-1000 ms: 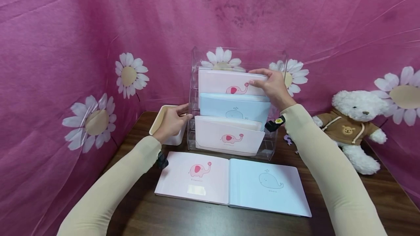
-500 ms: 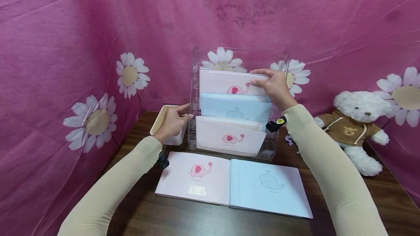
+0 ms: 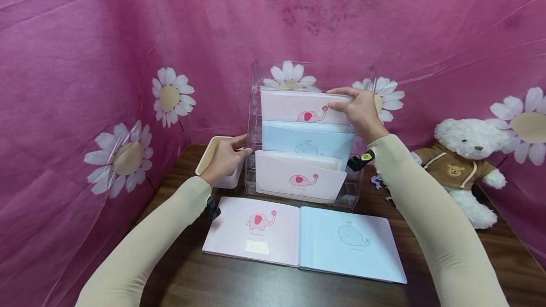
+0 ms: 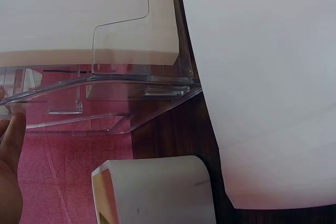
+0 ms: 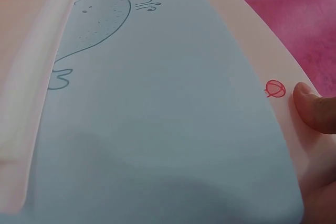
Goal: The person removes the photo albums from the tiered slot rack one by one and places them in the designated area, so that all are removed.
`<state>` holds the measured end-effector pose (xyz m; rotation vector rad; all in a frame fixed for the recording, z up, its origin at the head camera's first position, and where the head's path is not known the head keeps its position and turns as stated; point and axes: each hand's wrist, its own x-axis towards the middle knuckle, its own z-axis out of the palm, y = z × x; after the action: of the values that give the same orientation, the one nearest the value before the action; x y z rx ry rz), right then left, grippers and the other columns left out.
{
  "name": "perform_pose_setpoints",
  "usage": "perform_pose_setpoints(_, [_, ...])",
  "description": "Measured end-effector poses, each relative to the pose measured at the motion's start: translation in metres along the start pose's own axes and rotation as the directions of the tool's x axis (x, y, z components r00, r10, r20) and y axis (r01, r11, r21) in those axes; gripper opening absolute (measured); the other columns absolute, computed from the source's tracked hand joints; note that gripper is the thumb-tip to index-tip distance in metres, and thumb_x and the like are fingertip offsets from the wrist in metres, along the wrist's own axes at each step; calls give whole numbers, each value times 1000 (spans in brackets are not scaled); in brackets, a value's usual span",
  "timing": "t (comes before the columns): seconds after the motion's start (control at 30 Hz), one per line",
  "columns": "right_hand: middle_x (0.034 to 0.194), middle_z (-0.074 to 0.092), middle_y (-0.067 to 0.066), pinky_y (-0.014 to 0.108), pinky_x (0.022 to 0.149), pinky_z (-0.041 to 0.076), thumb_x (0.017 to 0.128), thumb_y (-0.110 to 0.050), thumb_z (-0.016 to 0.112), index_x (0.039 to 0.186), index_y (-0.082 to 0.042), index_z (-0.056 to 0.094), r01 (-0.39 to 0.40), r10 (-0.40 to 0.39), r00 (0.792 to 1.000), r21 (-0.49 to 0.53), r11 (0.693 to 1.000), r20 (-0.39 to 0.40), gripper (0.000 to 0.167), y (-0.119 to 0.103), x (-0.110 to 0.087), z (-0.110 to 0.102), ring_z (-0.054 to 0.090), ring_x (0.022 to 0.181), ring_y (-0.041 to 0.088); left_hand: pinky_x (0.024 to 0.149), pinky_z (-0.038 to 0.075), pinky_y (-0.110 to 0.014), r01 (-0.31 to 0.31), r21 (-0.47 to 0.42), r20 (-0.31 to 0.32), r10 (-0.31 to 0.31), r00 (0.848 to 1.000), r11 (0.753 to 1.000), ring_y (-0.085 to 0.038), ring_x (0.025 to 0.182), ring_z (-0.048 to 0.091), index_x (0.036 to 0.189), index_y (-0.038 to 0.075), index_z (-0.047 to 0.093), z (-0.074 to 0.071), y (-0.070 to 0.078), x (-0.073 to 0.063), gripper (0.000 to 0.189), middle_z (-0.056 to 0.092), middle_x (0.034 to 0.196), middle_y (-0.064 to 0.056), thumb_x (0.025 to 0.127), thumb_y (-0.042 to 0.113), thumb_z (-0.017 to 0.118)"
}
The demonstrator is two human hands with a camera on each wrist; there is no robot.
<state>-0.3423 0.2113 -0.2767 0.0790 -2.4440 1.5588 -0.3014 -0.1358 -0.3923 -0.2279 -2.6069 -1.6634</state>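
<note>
A clear plastic tiered rack (image 3: 355, 188) holds several booklets in the head view. At its top tier my right hand (image 3: 360, 110) pinches the upper right corner of a pink elephant booklet (image 3: 281, 104), thumb (image 5: 312, 108) on the cover. Below it stand a blue whale booklet (image 3: 281, 139) and, in front, another pink elephant booklet (image 3: 273, 174), its cover gaping slightly at the top. My left hand (image 3: 226, 158) holds the rack's left side panel, thumb and fingers at its edge; in the left wrist view only part of that hand shows.
On the wooden table (image 3: 239, 283) before the rack, a second pink elephant booklet (image 3: 226, 229) and a blue whale booklet (image 3: 375, 238) lie flat side by side. A white bin (image 3: 230, 181) stands behind my left hand. A white teddy bear (image 3: 454, 169) sits right, near a small purple item (image 3: 376, 182).
Both hands keep their places on the rack and the top pink booklet. The whole head view has shifted slightly; otherwise nothing has visibly moved.
</note>
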Motion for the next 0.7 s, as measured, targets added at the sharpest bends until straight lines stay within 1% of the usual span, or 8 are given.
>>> perform_pose_setpoints(0.07, [110, 76, 1, 20, 74, 55, 86, -22, 83, 117, -20, 78, 19, -19, 1000, 3, 1000, -8, 32, -1, -1, -1, 68, 92, 10, 39, 33, -25, 1, -5, -1, -1, 1000, 1000, -23, 74, 68, 151, 13, 49, 0, 0, -1, 58, 66, 138, -15, 96, 13, 69])
perform_pose_setpoints(0.17, [112, 75, 1, 19, 73, 56, 86, -22, 83, 117, -19, 78, 31, -31, 999, 8, 999, -14, 32, -4, -2, -3, 69, 88, 8, 39, 33, -24, 2, -8, -1, -2, 1000, 1000, -12, 59, 60, 151, 13, 49, 0, 0, -1, 58, 66, 138, -15, 96, 13, 69])
perform_pose_setpoints(0.23, [111, 74, 0, 20, 72, 57, 86, -22, 83, 117, -19, 77, 33, -32, 999, 19, 999, -18, 32, -6, -3, -5, 69, 85, 7, 38, 32, -24, 4, -10, 1, -4, 1000, 1000, -11, 47, 50, 151, 14, 49, 0, 0, -1, 58, 66, 137, -15, 96, 13, 69])
perform_pose_setpoints(0.33, [108, 74, -3, 20, 71, 57, 85, -19, 83, 117, -18, 77, 34, -33, 999, 58, 998, -22, 32, -9, -5, -8, 69, 83, 7, 38, 32, -24, 2, -12, 2, -2, 1000, 1000, -11, 45, 48, 151, 14, 49, 0, -1, 0, 58, 66, 138, -15, 96, 13, 69])
perform_pose_setpoints(0.4, [106, 74, -4, 20, 71, 58, 85, -17, 83, 118, -17, 77, 40, -38, 999, 82, 996, -25, 33, -11, -5, -11, 69, 82, 7, 38, 32, -25, 2, -10, 1, -2, 1000, 1000, -15, 46, 51, 151, 14, 50, 0, -1, 1, 58, 66, 138, -15, 96, 13, 69])
perform_pose_setpoints(0.53, [103, 73, -6, 21, 70, 60, 85, -13, 82, 119, -15, 76, 50, -47, 999, 137, 989, -22, 34, -15, -6, -15, 71, 81, 8, 41, 36, -25, -9, -3, -6, 9, 1000, 1000, -20, 76, 70, 151, 12, 50, 0, -2, 1, 58, 65, 138, -16, 96, 11, 69])
perform_pose_setpoints(0.63, [96, 74, -10, 22, 69, 60, 86, -13, 82, 120, -14, 76, 57, -54, 998, 157, 986, -24, 35, -17, -8, -19, 72, 80, 8, 47, 43, -22, -18, 4, -9, 18, 1000, 1000, -21, 98, 72, 150, 10, 50, 1, -3, 2, 57, 65, 139, -17, 96, 10, 69])
perform_pose_setpoints(0.7, [90, 75, -12, 22, 68, 60, 86, -14, 82, 120, -14, 75, 65, -61, 998, 158, 985, -31, 35, -19, -9, -22, 72, 79, 7, 48, 44, -22, -19, 7, -11, 19, 1000, 1000, -23, 100, 72, 150, 9, 50, 1, -3, 2, 57, 65, 138, -17, 96, 10, 69])
